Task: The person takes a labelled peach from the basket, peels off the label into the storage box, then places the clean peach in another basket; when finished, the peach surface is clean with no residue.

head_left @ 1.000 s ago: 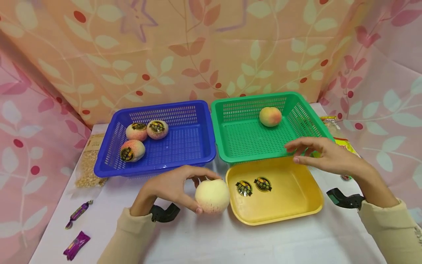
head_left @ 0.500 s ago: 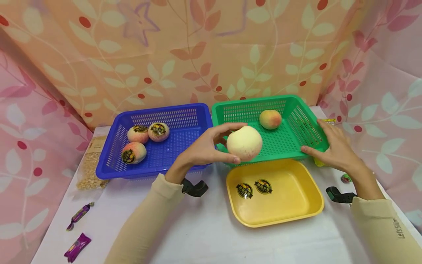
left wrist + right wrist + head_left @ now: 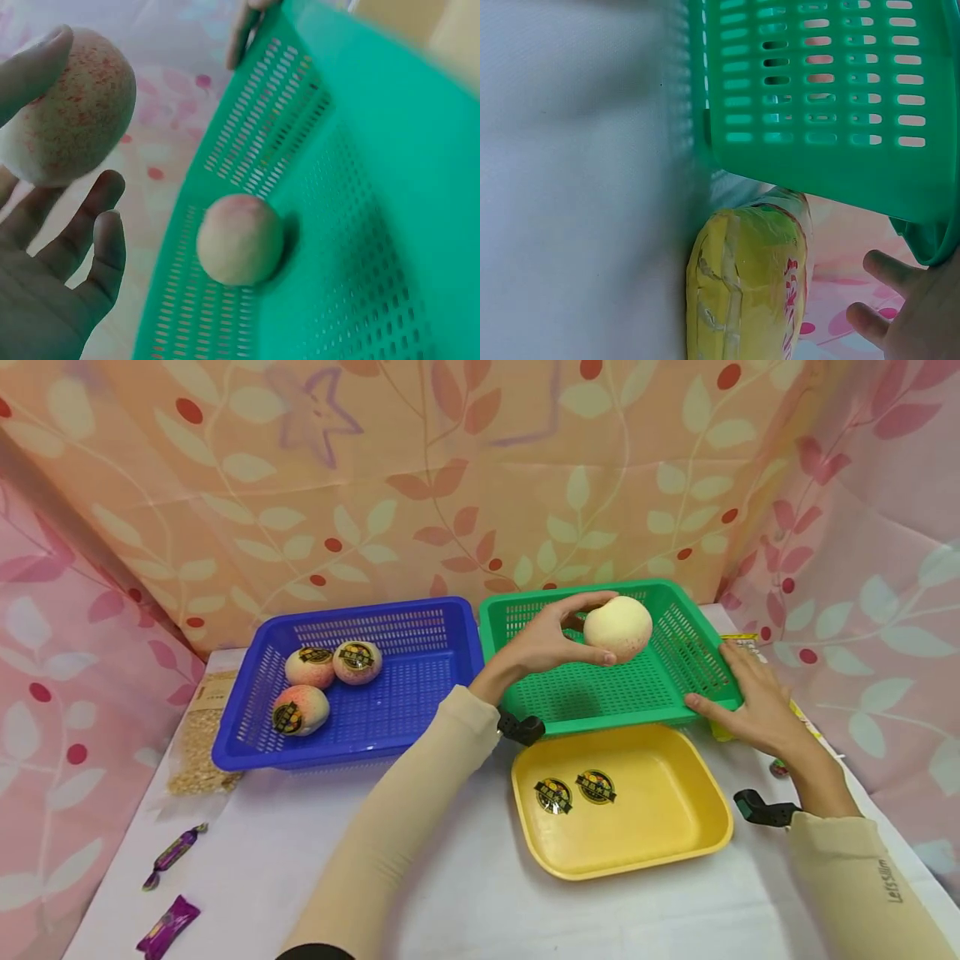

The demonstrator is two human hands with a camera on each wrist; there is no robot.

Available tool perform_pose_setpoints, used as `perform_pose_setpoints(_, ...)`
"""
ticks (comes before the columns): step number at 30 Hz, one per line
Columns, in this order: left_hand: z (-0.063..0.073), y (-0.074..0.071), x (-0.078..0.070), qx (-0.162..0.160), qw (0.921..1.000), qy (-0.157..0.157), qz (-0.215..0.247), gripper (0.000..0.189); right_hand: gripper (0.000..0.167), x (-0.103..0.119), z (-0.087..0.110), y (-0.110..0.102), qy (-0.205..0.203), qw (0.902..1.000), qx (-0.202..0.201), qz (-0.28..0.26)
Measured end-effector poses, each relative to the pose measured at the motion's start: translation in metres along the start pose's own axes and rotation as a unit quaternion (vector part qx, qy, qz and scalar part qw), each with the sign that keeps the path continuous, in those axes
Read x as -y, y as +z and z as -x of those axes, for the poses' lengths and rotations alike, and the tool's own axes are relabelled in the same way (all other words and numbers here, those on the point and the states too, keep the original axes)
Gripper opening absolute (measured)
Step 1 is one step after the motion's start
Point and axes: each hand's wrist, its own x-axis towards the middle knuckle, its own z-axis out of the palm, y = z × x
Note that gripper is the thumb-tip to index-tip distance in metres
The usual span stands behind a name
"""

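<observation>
My left hand (image 3: pixel 551 635) holds a pale peach (image 3: pixel 622 627) up over the green basket (image 3: pixel 637 689), thumb near and fingertips behind. In the left wrist view this peach (image 3: pixel 86 112) shows red speckles, and a second peach (image 3: pixel 240 240) lies in the basket; from the head it is hidden behind the held one. My right hand (image 3: pixel 757 702) grips the green basket's right front corner, thumb over the rim and fingers along the outside. Nearer stands a yellow tray (image 3: pixel 660 810) with two round black-and-gold stickers (image 3: pixel 553 796) inside.
The blue basket (image 3: pixel 412 702) at left holds three peaches (image 3: pixel 300 710) with black labels. Beside it lies a bag of grains (image 3: pixel 202 739). Two purple-wrapped candies (image 3: pixel 168 927) are at front left. A yellow packet (image 3: pixel 746 285) lies right of the green basket, and patterned curtains (image 3: pixel 480 485) surround the table.
My left hand has carried the peach from beside the yellow tray up and over the green basket. My right hand has moved from above the yellow tray onto the green basket's corner.
</observation>
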Motion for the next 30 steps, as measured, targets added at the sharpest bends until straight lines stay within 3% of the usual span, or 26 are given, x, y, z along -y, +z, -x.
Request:
perform_pose_setpoints(9, -0.037, 0.005, 0.020, 0.073, 0.9963, -0.039, 0.026, 0.079, 0.103, -0.001, 0.001, 0.001, 0.005, 0.9990, 0.004, -0.044)
perform_pose_setpoints(16, -0.057, 0.011, 0.029, 0.105, 0.9885, -0.106, -0.023, 0.079, 0.102, -0.002, 0.001, 0.002, 0.001, 0.9980, 0.000, -0.063)
perform_pose_setpoints(23, -0.067, 0.024, 0.052, 0.116, 0.9793, -0.163, -0.029, 0.082, 0.100, -0.003, 0.002, 0.004, 0.001, 0.9981, 0.001, -0.061)
perform_pose_setpoints(30, -0.071, 0.033, 0.064, 0.131, 0.9748, -0.180, -0.016, 0.087, 0.101, -0.001, 0.002, 0.003, 0.005, 0.9977, 0.010, -0.067)
